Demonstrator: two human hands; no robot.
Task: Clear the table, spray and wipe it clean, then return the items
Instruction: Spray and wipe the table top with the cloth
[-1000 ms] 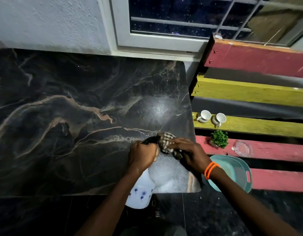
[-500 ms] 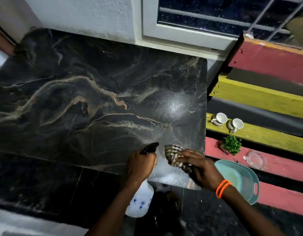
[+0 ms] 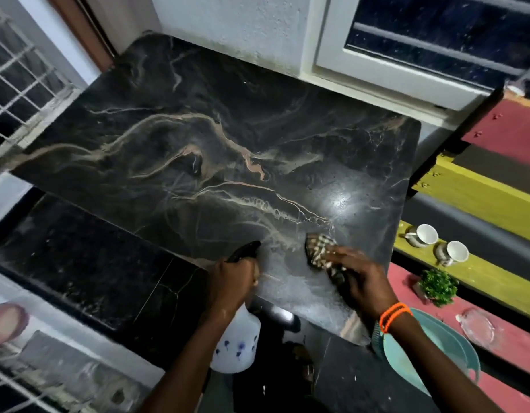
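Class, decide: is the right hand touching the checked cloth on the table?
Touching. The head view shows the right hand pressing its fingers onto the checked cloth, no gap between them.

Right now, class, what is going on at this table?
A person is cleaning the dark marble table. The left hand grips a white spray bottle at the near edge, while the right hand presses a checked cloth onto the wet top. Two cups, a small plant and a teal basin sit aside on the bench.
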